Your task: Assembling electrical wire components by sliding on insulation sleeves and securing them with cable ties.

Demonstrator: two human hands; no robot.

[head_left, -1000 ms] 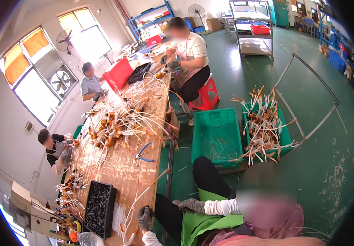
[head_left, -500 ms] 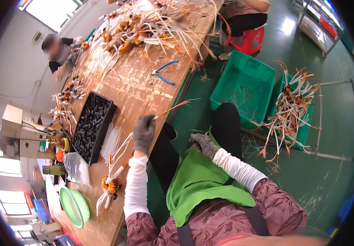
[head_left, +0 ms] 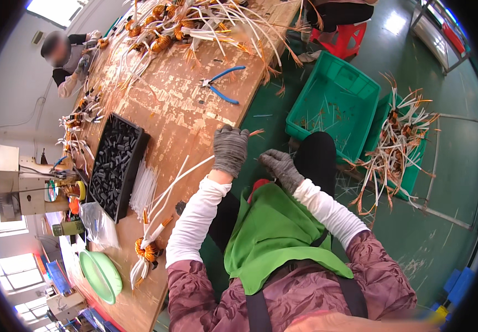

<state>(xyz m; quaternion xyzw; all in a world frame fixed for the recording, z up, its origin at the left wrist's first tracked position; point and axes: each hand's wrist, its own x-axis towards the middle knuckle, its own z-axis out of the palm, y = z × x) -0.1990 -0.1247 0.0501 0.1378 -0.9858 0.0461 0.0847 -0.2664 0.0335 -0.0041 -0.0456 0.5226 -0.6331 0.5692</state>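
Note:
My left hand point(head_left: 230, 149), in a grey glove, is closed round a white wire point(head_left: 195, 169) over the table's edge. The wire runs back to an orange copper-wound ring coil point(head_left: 147, 250) on the table. Frayed copper strands point(head_left: 256, 132) stick out past the fingers. My right hand point(head_left: 282, 169), also gloved, hovers above my lap beside the left, apart from it. Its fingers are curled together; whether they pinch anything is hidden. A thin bluish tube piece point(head_left: 262, 115) shows beyond the left hand, against the green floor.
Blue-handled cutters point(head_left: 222, 84) lie on the wooden table, near a black tray point(head_left: 118, 166) of small black sleeves and some white tubes point(head_left: 144, 191). Many coils point(head_left: 161, 43) heap at the far end. Green crates point(head_left: 333, 105) stand right. A co-worker point(head_left: 62, 55) sits across.
My left hand has moved right along the wire towards its copper end, drawing nearer my right hand. The bluish tube piece is now apart from the wire's tip. The view has shifted slightly.

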